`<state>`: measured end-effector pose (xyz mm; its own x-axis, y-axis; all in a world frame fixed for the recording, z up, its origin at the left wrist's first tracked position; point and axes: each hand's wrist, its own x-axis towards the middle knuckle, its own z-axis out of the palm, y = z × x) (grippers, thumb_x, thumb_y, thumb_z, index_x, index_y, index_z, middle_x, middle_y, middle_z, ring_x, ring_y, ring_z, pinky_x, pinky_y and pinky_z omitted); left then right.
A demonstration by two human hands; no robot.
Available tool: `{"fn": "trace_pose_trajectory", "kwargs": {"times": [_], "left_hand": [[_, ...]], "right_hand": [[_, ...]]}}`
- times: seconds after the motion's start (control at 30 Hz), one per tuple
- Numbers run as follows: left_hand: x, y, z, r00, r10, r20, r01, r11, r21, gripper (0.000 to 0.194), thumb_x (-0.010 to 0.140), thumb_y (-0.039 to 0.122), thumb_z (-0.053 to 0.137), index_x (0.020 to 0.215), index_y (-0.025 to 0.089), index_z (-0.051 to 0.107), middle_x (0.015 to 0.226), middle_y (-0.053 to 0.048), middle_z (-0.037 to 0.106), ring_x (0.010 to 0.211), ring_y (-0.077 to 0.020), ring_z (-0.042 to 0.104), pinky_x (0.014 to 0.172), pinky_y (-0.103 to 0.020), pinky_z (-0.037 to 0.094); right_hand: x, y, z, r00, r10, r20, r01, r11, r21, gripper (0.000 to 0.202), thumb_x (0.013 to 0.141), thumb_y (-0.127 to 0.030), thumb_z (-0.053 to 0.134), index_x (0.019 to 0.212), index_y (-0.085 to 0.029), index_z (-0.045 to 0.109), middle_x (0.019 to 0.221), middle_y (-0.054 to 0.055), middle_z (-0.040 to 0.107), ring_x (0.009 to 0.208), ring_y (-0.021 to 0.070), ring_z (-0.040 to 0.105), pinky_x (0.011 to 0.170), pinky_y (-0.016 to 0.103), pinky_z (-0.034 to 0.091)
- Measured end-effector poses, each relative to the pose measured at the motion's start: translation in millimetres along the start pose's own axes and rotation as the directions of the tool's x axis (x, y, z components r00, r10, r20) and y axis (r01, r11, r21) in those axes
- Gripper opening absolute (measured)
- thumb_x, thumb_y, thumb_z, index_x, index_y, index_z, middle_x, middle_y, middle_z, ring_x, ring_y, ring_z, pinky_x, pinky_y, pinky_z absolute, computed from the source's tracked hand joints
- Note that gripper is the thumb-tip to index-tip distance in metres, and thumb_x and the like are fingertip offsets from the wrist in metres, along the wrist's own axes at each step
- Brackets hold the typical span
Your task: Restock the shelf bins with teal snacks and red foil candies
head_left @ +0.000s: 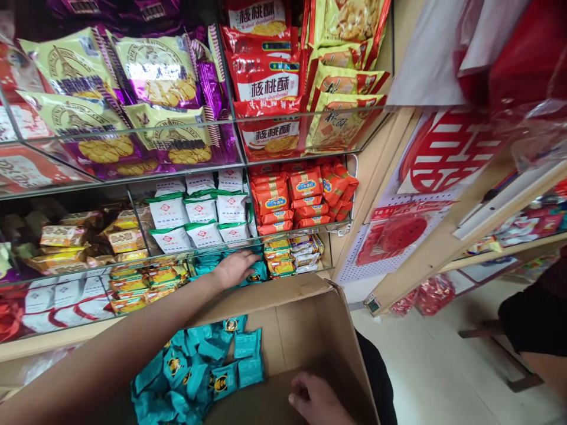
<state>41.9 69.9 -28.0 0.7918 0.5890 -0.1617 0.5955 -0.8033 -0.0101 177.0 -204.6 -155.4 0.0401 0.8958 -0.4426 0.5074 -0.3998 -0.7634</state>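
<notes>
My left hand (237,268) reaches into a low shelf compartment. Its fingers lie stretched over teal packets (207,261) there, touching them from above; its fingertips are partly hidden. Below my left forearm, a cardboard box (305,330) stands with its flaps up. Small teal snack packets (190,372), some with a yellow and black emblem, are heaped in its left part. Over the box's right part is my right hand (316,398), loosely curled, with a gap between thumb and fingers and nothing visible in it. The nearest loose packet is to its left.
Glass-fronted shelves hold red walnut shortbread bags (272,88), purple and cream cookie bags (159,71), orange packets (305,189) and white-green packets (204,215). A wooden post (376,183) and red hanging decorations (394,233) are to the right. Part of another person (538,313) shows at the right edge.
</notes>
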Motion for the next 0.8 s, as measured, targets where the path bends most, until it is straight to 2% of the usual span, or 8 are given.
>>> {"fn": "trace_pose_trajectory", "kwargs": {"times": [0.07,0.17,0.43,0.53,0.6,0.67,0.73,0.8], "left_hand": [[-8,-4,-2.6,0.999,-0.041,-0.032,0.041,0.999,0.002,0.040,0.080,0.035,0.044,0.118,0.021,0.045,0.111,-0.007,0.050,0.103,-0.0203,0.046,0.087,-0.028,0.035],[-17,-9,-0.9,0.997,-0.063,-0.044,0.066,0.994,0.086,0.042,0.075,0.043,0.050,0.110,0.021,0.052,0.108,-0.008,0.051,0.100,-0.0236,0.047,0.083,-0.032,0.037],[-17,-8,11.9,0.991,-0.109,-0.082,0.120,0.982,0.145,0.028,0.077,0.036,0.049,0.097,0.022,0.060,0.093,-0.008,0.056,0.093,-0.0258,0.047,0.074,-0.035,0.037],[-15,-4,12.1,0.986,-0.131,-0.100,0.145,0.977,0.154,0.029,0.075,0.038,0.050,0.096,0.021,0.061,0.092,-0.009,0.055,0.093,-0.0277,0.046,0.075,-0.038,0.036],[-14,-1,12.2,0.988,-0.107,-0.113,0.124,0.980,0.157,0.038,0.074,0.042,0.050,0.105,0.020,0.057,0.099,-0.011,0.053,0.098,-0.0284,0.043,0.078,-0.039,0.034],[-12,2,12.9,0.993,-0.038,-0.110,0.055,0.986,0.158,0.045,0.075,0.042,0.050,0.114,0.021,0.050,0.105,-0.010,0.051,0.100,-0.0270,0.042,0.080,-0.037,0.033],[-10,6,13.8,0.997,0.024,-0.077,-0.011,0.986,0.165,0.044,0.077,0.038,0.048,0.118,0.021,0.047,0.105,-0.010,0.051,0.099,-0.0250,0.042,0.080,-0.035,0.034],[-7,10,14.4,0.999,0.029,-0.044,-0.021,0.984,0.176,0.040,0.079,0.032,0.047,0.118,0.022,0.047,0.103,-0.010,0.052,0.097,-0.0243,0.044,0.079,-0.034,0.034]], "right_hand": [[-1,2,1,1.000,-0.008,-0.001,0.008,1.000,0.003,0.020,0.069,-0.027,0.051,0.082,-0.017,0.062,0.082,0.007,0.065,0.078,0.0182,0.058,0.066,0.025,0.039],[0,4,2,1.000,-0.010,0.023,0.010,1.000,0.004,0.020,0.070,-0.028,0.051,0.082,-0.017,0.062,0.083,0.007,0.065,0.078,0.0179,0.057,0.067,0.025,0.039],[2,7,5,0.999,-0.004,0.033,0.004,1.000,-0.001,0.020,0.070,-0.029,0.050,0.082,-0.017,0.061,0.083,0.007,0.064,0.080,0.0186,0.056,0.068,0.025,0.039],[1,6,4,0.999,0.003,0.047,-0.004,1.000,0.010,0.020,0.070,-0.028,0.050,0.082,-0.017,0.061,0.083,0.007,0.064,0.079,0.0186,0.057,0.068,0.025,0.039],[0,4,3,0.999,0.010,0.050,-0.009,1.000,-0.001,0.020,0.070,-0.028,0.050,0.082,-0.016,0.061,0.083,0.007,0.065,0.080,0.0190,0.057,0.069,0.026,0.039],[0,3,3,0.999,0.009,0.051,-0.008,1.000,-0.008,0.020,0.070,-0.027,0.050,0.083,-0.016,0.061,0.084,0.007,0.065,0.081,0.0192,0.057,0.069,0.026,0.039],[1,2,3,0.999,0.005,0.046,-0.004,1.000,-0.018,0.021,0.071,-0.027,0.049,0.084,-0.016,0.062,0.086,0.007,0.065,0.082,0.0193,0.057,0.070,0.026,0.040],[3,1,5,0.998,0.013,0.059,-0.010,0.999,-0.049,0.021,0.070,-0.025,0.049,0.084,-0.016,0.062,0.084,0.008,0.067,0.080,0.0192,0.058,0.068,0.025,0.040]]}}
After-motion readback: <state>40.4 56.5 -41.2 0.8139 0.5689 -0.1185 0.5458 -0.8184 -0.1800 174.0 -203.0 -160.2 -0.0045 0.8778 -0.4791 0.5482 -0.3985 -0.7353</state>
